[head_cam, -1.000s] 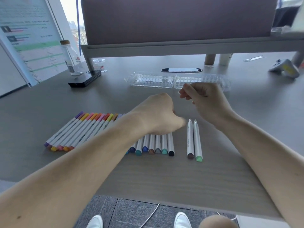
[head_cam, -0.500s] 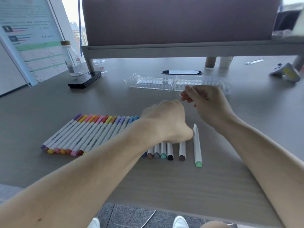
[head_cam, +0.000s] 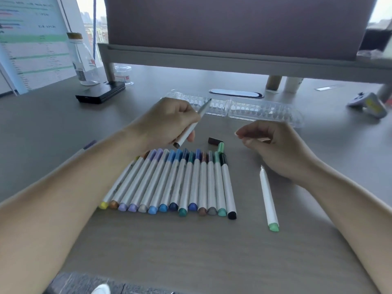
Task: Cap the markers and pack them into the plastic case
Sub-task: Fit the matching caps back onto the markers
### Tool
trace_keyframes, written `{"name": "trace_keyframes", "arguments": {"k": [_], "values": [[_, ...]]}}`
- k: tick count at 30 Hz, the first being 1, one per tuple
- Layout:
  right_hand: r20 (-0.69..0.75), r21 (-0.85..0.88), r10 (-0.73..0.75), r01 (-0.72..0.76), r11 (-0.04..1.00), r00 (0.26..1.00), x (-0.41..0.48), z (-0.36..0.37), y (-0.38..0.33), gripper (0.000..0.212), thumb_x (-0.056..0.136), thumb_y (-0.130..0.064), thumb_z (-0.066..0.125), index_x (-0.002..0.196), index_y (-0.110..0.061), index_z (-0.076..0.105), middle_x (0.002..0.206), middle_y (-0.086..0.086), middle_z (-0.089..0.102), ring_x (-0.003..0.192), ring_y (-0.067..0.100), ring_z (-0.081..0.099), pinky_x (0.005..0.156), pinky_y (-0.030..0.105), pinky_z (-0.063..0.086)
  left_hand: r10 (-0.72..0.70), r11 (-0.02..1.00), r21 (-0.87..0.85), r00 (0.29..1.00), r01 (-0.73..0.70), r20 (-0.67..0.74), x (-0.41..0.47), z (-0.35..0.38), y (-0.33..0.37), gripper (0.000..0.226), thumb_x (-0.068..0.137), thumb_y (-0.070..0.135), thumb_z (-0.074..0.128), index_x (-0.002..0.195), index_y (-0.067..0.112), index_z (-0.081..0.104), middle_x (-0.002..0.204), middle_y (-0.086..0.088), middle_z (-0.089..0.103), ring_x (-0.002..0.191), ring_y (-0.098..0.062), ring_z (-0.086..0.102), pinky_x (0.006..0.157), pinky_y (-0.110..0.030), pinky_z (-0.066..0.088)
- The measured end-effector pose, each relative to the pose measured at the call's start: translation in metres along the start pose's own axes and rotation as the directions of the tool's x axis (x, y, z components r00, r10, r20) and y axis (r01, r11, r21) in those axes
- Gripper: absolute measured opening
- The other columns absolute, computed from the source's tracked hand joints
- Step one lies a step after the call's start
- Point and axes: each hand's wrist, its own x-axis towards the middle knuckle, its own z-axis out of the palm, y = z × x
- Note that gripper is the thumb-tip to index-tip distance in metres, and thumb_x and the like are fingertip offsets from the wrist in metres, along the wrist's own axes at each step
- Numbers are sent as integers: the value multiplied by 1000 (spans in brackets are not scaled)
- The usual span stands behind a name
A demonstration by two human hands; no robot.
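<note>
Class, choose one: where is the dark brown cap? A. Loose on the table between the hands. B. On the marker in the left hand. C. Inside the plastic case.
A: the dark brown cap lies on the table beside a green cap; the marker in the left hand has its tip bare.

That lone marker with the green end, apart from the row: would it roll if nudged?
Probably not far: the lone marker has a green end that looks three-sided, and the desk looks level. Likely stiff and light, given its slim barrel. Its uncapped tip might smear.
</note>
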Motion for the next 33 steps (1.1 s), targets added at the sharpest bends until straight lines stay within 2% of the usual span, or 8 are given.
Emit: {"name": "trace_keyframes", "arguments": {"k": [3,7,13,17,21,26,29,33], "values": [[21,-14,14,-14,1000,1000,-2,3,-5,13,94,-26,69,97,-35,78,98,-23,75,94,-6,67,96,27,52,83,996,47,994,-80,-74,6,0,-15,19,101,26,61,94,9,69,67,3,71,64,-17,60,67,-35,52],[44,-26,84,-83,996,996,5,10,-13,9,90,-38,72,95,-33,77,93,-23,76,91,-7,68,91,24,51,183,969,198,965,-145,-189,10,0,-27,9,93,27,68,85,26,71,77,8,73,79,-16,69,82,-39,58],[198,-275,170,-111,955,965,36,25,-50,14,85,-37,80,82,-24,77,89,-7,74,86,11,67,74,29,52,224,901,424,935,-91,-276,7,-4,-32,6,91,25,64,89,30,67,93,9,70,98,-22,64,97,-47,50],[260,-423,247,-119,898,934,54,35,-61,13,78,-29,85,74,-19,79,79,-4,72,75,12,62,56,22,41,197,883,467,934,-38,-298,3,-5,-28,9,94,23,61,94,30,66,94,11,70,100,-20,63,100,-47,46],[282,-405,198,-71,912,939,60,36,-61,8,88,-25,79,84,-18,76,84,2,72,75,16,62,59,25,44,189,881,472,935,-26,-301,1,-4,-27,10,95,22,61,96,31,66,97,10,70,100,-20,62,96,-43,40],[88,-214,-49,67,975,995,34,16,-35,9,90,-24,75,86,-30,69,86,-10,74,84,9,68,85,36,56,250,893,443,904,-77,-346,-4,-2,-23,12,94,22,59,98,31,65,99,10,72,100,-21,62,95,-38,36],[29,-70,-68,70,995,997,8,6,-21,12,89,-20,75,87,-30,69,88,-14,74,85,7,69,83,36,56,343,880,439,883,-181,-321,-7,4,-18,11,93,22,59,95,33,63,94,11,71,93,-19,63,98,-39,39],[3,-52,-116,116,992,993,-3,6,-18,16,88,-18,75,87,-33,68,89,-19,73,88,4,69,83,36,57,432,849,414,883,-329,-184,-12,13,-11,10,93,23,62,94,32,66,83,19,66,85,-13,64,96,-44,47]]}}
